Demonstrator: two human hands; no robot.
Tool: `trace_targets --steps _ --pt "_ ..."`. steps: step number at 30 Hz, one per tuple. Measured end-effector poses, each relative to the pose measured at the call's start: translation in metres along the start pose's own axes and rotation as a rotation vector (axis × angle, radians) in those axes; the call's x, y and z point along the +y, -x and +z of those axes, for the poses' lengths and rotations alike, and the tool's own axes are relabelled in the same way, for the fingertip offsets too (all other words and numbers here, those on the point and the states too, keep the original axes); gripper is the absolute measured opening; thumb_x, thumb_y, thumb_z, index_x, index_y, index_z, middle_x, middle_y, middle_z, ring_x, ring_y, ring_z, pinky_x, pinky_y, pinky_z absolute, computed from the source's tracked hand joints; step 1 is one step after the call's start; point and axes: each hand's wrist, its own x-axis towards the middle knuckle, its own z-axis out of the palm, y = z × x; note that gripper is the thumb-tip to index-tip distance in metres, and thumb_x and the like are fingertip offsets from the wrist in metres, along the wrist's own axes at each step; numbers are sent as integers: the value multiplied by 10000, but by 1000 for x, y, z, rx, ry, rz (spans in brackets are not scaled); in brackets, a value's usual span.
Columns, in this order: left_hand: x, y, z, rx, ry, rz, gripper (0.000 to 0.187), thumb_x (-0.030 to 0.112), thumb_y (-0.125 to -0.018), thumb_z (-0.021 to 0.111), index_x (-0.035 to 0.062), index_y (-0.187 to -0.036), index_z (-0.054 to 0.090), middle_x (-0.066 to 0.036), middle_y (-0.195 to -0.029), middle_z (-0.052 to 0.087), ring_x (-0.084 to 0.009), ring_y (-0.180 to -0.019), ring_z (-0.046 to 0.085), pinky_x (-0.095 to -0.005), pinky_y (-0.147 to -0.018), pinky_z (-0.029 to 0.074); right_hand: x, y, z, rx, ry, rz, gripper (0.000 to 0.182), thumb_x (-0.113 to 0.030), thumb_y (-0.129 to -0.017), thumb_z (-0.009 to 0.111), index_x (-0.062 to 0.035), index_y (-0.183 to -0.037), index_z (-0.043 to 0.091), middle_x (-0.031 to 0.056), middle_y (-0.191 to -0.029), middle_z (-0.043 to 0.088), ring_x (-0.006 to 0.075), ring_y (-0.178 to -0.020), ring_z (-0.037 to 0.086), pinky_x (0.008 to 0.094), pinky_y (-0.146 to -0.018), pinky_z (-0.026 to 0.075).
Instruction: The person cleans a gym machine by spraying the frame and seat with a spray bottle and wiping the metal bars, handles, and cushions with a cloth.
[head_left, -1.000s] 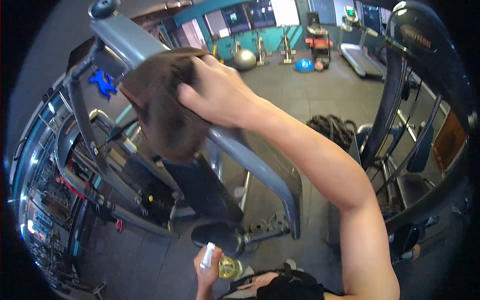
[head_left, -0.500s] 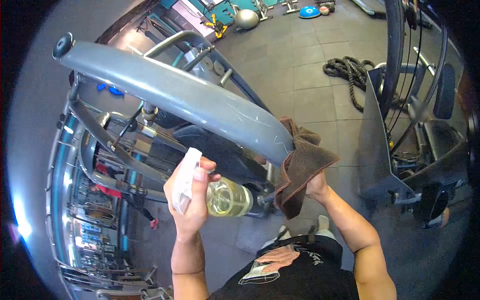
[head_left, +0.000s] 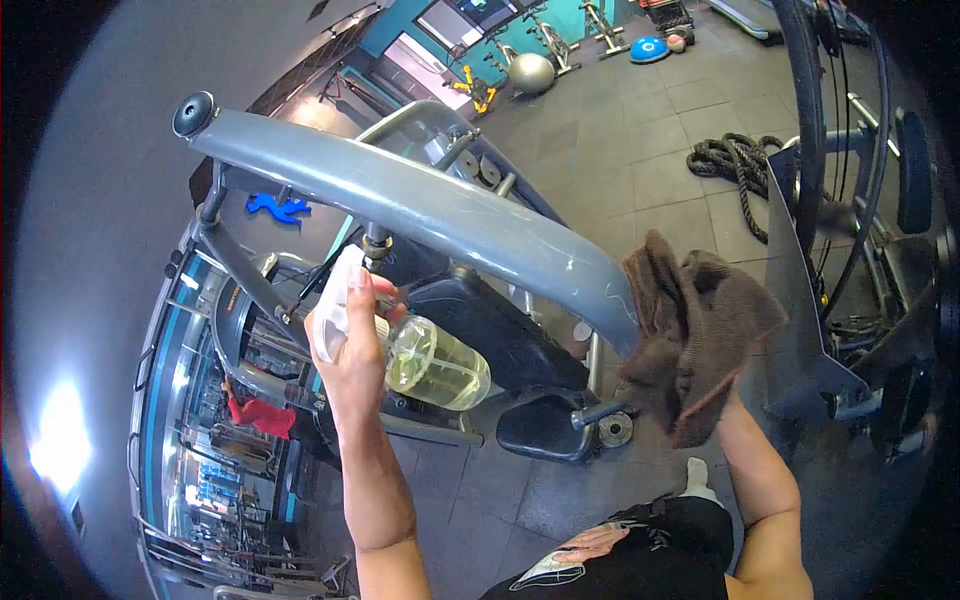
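My left hand [head_left: 352, 335] is closed round the neck of a spray bottle [head_left: 440, 365] with a white trigger head and pale yellow liquid inside. The bottle is tilted, its base pointing to the right, below a thick grey machine arm [head_left: 420, 205]. A brown towel [head_left: 700, 335] hangs from my right hand [head_left: 735, 400], which is mostly hidden behind the cloth. The towel lies against the right, lower end of the grey arm. Black padded parts [head_left: 490, 325] of the machine show beneath the arm.
A cable machine [head_left: 820, 270] stands at the right, with a coiled black rope [head_left: 735, 160] on the floor beside it. Toward the back are a silver exercise ball [head_left: 531, 73] and a blue balance dome [head_left: 649, 50]. A person in red [head_left: 262, 415] appears at the left.
My view has shifted, and the machine arm now sits further right in it. The towel and my right hand have moved right, while the spray bottle has moved slightly left and tilted downward.
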Motion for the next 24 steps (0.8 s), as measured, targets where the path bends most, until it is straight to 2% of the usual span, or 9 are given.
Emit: trace_targets --steps 1,4,7,12,15,18,19,22,24 --pt "6 1 2 62 -30 -8 328 296 -1010 547 5 -952 686 -47 -822 661 -106 -693 619 -263 -623 528 -5 5 -3 -27 69 66 418 -174 -900 640 -30 -1274 522 116 -1221 601 257 -1083 596 423 -929 502" --pt "4 2 -7 40 -63 -28 328 299 -1011 545 8 -967 688 -45 -828 666 -105 -697 625 -262 -628 528 -18 33 -7 11 127 174 427 -190 -894 642 -35 -1275 527 120 -1226 598 268 -1096 586 439 -937 486" --pt "-11 6 -16 -75 -38 -23 296 272 -1002 564 4 -993 688 -42 -842 672 -101 -713 629 -262 -639 539 -22 68 -8 104 122 259 437 -206 -887 644 -40 -1275 532 124 -1232 595 278 -1108 576 456 -945 470" --pt "-11 40 10 -133 111 -74 238 201 -979 591 -19 -984 681 -47 -839 674 -98 -735 630 -259 -670 543 -24 100 -19 260 78 311 453 -233 -877 647 -49 -1276 540 131 -1241 590 295 -1129 560 484 -958 444" --pt "-22 62 23 -223 82 -134 261 210 -969 585 -23 -884 668 -47 -782 653 -99 -707 621 -257 -640 510 -24 99 -36 320 46 307 463 -249 -870 650 -54 -1277 545 136 -1246 588 305 -1141 550 501 -966 428" --pt "-25 86 41 -189 74 -171 276 198 -966 573 -20 -825 668 -31 -718 632 -95 -675 606 -254 -629 494 -21 87 -58 340 12 289 474 -265 -864 652 -59 -1278 549 140 -1251 585 316 -1153 540 518 -974 413" --pt "-25 93 48 -140 70 -172 265 182 -956 579 -19 -802 656 -45 -677 612 -104 -639 591 -268 -586 462 -19 83 -63 337 -7 281 477 -271 -861 652 -61 -1278 551 142 -1253 584 319 -1158 536 523 -977 407" --pt "-29 112 65 -127 -69 -65 305 224 -985 555 -10 -816 653 -44 -731 634 -115 -662 614 -262 -618 482 -13 63 -80 314 -60 274 488 -287 -855 654 -66 -1279 556 146 -1258 581 329 -1170 526 540 -985 392" --pt "-16 118 80 -104 -110 -79 273 189 -969 563 -20 -815 651 -59 -727 636 -125 -646 606 -268 -603 475 -7 45 -91 290 -107 263 495 -298 -851 656 -69 -1279 559 149 -1262 579 336 -1178 520 551 -990 381"
